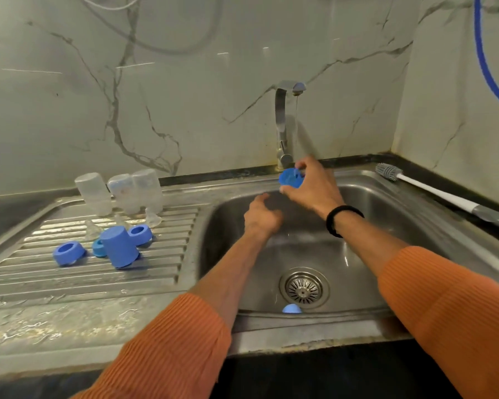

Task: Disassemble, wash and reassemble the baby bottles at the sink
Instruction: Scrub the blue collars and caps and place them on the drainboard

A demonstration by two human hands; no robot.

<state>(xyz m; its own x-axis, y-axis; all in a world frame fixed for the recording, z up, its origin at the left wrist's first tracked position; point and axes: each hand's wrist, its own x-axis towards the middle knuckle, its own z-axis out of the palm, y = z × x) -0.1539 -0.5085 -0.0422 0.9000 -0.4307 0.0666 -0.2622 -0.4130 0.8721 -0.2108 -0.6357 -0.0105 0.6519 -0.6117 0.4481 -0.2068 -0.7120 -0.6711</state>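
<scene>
Blue plastic bottle cap (290,177) is sitting gripped in the right hand (314,187), under the thin stream from the steel tap (284,122) over the steel sink (415,226). Left hand (261,217) is hovering beside it, fingers relaxed, holding nothing.

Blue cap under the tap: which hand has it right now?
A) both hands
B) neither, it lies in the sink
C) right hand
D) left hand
C: the right hand grips the blue cap under the tap's thin stream, while the left hand hangs apart below it, holding nothing.
</scene>
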